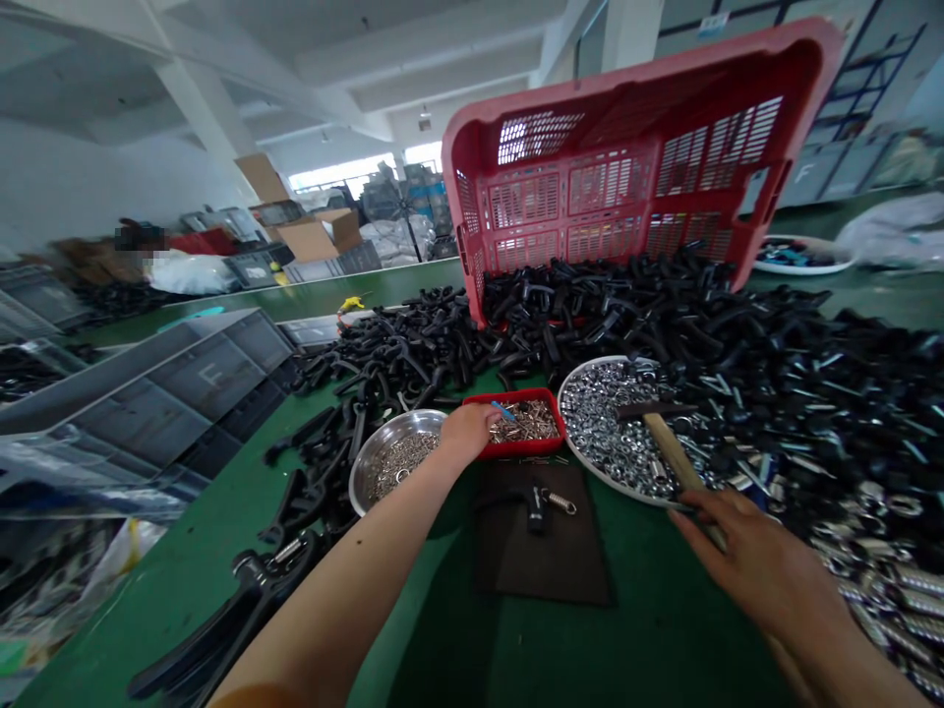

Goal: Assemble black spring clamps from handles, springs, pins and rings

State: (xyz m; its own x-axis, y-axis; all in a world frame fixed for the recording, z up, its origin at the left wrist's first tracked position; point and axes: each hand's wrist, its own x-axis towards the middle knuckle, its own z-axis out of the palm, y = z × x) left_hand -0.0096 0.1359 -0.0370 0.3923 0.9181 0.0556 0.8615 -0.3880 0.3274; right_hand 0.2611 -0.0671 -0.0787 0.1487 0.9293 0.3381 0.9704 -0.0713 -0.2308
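Observation:
My left hand (470, 430) reaches over the near left edge of a red tray (559, 433) of small metal pins (535, 421). Its fingers are drawn together, and a small blue piece (503, 411) shows at the fingertips; what they hold I cannot make out. My right hand (744, 541) grips the wooden handle of a hammer (675, 452), whose head is over a white round tray (590, 470) of shiny metal parts. Between my hands, a black handle-like part (535, 506) lies on a dark square mat (546, 570), with a coil spring (559, 501) beside it.
A metal bowl (361, 472) of tiny parts stands left of the red tray. Black parts (413, 344) are heaped behind, spilling from a tipped red crate (626, 98). Grey bins (184, 383) stand at left; loose springs (914, 600) lie at right.

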